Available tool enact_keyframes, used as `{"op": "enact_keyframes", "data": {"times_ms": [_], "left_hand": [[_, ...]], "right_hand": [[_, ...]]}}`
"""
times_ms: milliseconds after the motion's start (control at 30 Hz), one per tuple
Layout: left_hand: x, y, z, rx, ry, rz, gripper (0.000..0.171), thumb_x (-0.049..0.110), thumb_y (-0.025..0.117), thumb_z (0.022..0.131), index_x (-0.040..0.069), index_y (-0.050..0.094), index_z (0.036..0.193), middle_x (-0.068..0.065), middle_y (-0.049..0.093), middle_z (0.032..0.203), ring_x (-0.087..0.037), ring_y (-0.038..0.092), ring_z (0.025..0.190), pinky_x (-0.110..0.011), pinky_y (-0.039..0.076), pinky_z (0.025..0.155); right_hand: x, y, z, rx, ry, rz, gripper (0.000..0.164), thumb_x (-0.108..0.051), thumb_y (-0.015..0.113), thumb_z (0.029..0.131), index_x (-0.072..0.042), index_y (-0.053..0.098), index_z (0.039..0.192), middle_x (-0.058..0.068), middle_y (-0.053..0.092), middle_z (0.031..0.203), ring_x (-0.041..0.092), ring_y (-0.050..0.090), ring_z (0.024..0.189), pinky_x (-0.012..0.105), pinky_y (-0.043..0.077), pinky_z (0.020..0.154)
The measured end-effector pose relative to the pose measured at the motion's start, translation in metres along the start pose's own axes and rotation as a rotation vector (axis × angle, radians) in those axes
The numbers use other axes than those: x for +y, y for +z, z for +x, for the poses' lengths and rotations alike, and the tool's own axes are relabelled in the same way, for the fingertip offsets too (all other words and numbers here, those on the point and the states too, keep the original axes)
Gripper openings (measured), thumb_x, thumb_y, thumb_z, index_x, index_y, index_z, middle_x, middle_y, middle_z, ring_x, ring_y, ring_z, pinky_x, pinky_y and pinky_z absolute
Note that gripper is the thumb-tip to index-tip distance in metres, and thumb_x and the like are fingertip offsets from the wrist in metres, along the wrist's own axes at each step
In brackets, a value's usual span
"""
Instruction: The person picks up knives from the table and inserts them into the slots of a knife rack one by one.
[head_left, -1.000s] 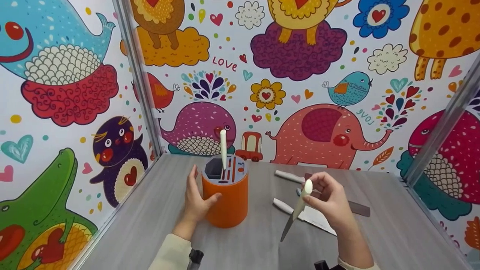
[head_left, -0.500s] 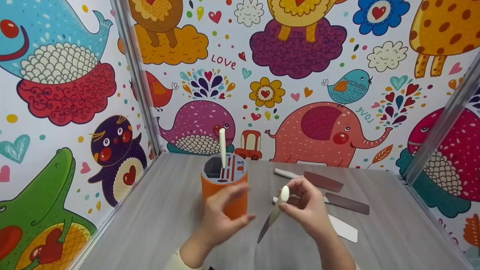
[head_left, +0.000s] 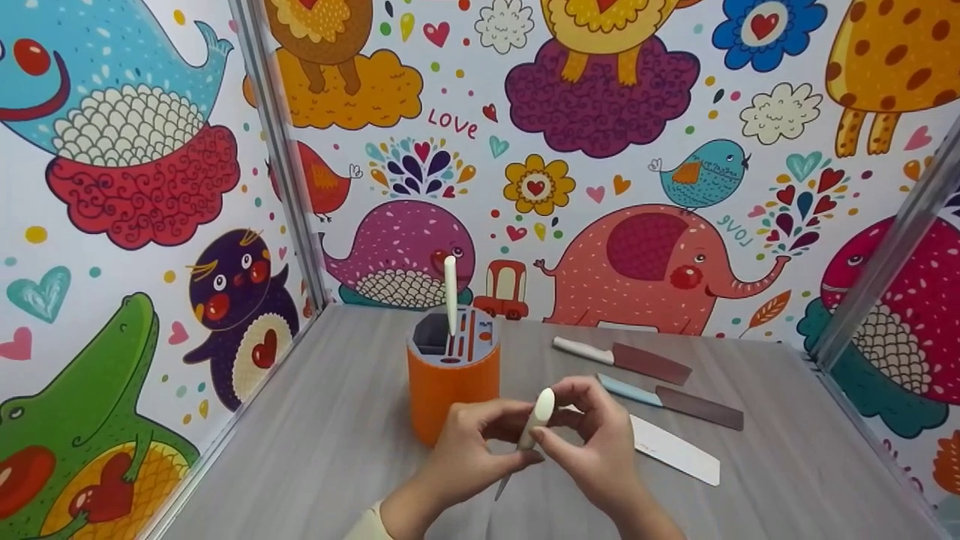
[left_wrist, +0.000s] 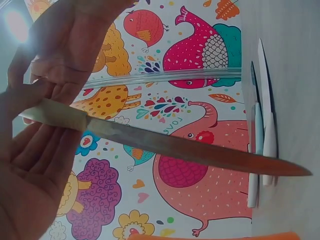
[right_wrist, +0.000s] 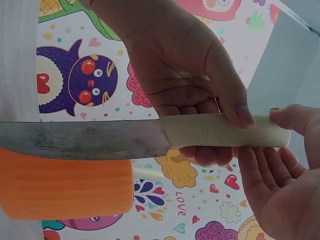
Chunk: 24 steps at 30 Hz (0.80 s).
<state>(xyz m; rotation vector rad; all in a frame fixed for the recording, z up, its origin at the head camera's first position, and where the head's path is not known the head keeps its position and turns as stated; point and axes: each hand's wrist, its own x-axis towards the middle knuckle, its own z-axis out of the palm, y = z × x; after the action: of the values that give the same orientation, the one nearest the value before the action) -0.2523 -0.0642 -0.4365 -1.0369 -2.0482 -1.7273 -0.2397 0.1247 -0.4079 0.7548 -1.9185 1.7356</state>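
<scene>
Both hands hold one kitchen knife [head_left: 544, 405] with a cream handle, its blade angled down toward the table. My left hand [head_left: 480, 446] grips the handle on the side near the blade, thumb on top, as the right wrist view shows. Nearer the handle's end, my right hand [head_left: 600, 454] pinches it between thumb and fingers. The long steel blade [left_wrist: 190, 150] shows whole in the left wrist view. Just behind my left hand stands an orange round knife block [head_left: 454, 397] with a grey slotted top. From it a second cream handle [head_left: 451, 292] sticks up.
Right of the hands lie a white-handled knife with a brown blade [head_left: 652, 364], a blue-handled one [head_left: 701, 409] and a white blade [head_left: 679, 451] whose handle my right hand hides. Patterned panels [head_left: 600, 112] wall the grey table [head_left: 337, 390] at back and sides.
My left hand has come off the side of the knife block and moved right onto the knife handle. My right hand has carried the knife left, toward it.
</scene>
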Motion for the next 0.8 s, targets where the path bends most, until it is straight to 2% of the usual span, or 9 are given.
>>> {"op": "enact_keyframes", "data": {"times_ms": [200,333,433,533,633,700,800], "left_hand": [[-0.001,-0.003,0.001,0.018,-0.064,0.033,0.029,0.023,0.087,0.091,0.016,0.08,0.118,-0.002,0.083,0.107,-0.01,0.079,0.092,-0.03,0.066,0.081],[-0.001,-0.015,0.005,0.024,-0.124,0.051,0.03,0.022,0.089,0.089,0.017,0.081,0.117,-0.002,0.083,0.107,-0.009,0.079,0.088,-0.029,0.066,0.081],[0.003,-0.029,0.008,0.047,-0.158,0.06,0.034,0.02,0.09,0.086,0.015,0.08,0.118,-0.005,0.082,0.108,-0.012,0.079,0.088,-0.03,0.067,0.081],[0.008,-0.041,0.009,0.083,-0.187,0.063,0.036,0.02,0.09,0.086,0.013,0.079,0.12,-0.008,0.082,0.108,-0.016,0.079,0.09,-0.03,0.067,0.082],[0.012,-0.05,0.007,0.125,-0.197,0.076,0.039,0.02,0.089,0.087,0.008,0.078,0.122,-0.011,0.081,0.109,-0.018,0.079,0.093,-0.029,0.066,0.085],[0.015,-0.056,0.006,0.162,-0.178,0.083,0.038,0.017,0.089,0.087,0.005,0.077,0.121,-0.015,0.081,0.108,-0.02,0.079,0.093,-0.029,0.066,0.084],[0.022,-0.066,0.006,0.234,-0.152,0.074,0.037,0.009,0.087,0.086,0.001,0.076,0.12,-0.021,0.079,0.108,-0.025,0.079,0.094,-0.03,0.066,0.085]], "right_hand": [[0.011,0.008,0.003,0.015,-0.005,0.015,0.037,0.013,0.083,0.081,0.005,0.064,0.111,0.002,0.069,0.101,0.009,0.071,0.089,0.025,0.065,0.081],[0.032,0.014,0.017,0.024,-0.079,0.123,0.028,0.015,0.07,0.087,0.01,0.061,0.114,-0.002,0.069,0.101,0.008,0.069,0.089,0.023,0.064,0.08],[0.055,0.021,0.037,0.061,-0.059,0.22,0.027,0.013,0.063,0.092,0.011,0.059,0.118,0.001,0.069,0.102,0.01,0.07,0.092,0.025,0.065,0.083],[0.086,0.028,0.054,0.12,0.045,0.241,0.036,0.006,0.067,0.094,0.006,0.057,0.129,0.009,0.068,0.114,0.016,0.07,0.105,0.031,0.064,0.095],[0.125,0.034,0.054,0.118,0.137,0.204,0.058,0.002,0.076,0.09,0.001,0.052,0.142,0.016,0.063,0.137,0.027,0.063,0.13,0.042,0.056,0.113],[0.154,0.039,0.048,0.062,0.219,0.162,0.076,-0.005,0.083,0.086,-0.003,0.046,0.152,0.017,0.054,0.155,0.035,0.052,0.145,0.052,0.045,0.122],[0.189,0.046,0.036,-0.063,0.365,0.106,0.104,-0.017,0.093,0.079,-0.009,0.034,0.163,0.018,0.036,0.171,0.042,0.035,0.158,0.062,0.03,0.129]]}}
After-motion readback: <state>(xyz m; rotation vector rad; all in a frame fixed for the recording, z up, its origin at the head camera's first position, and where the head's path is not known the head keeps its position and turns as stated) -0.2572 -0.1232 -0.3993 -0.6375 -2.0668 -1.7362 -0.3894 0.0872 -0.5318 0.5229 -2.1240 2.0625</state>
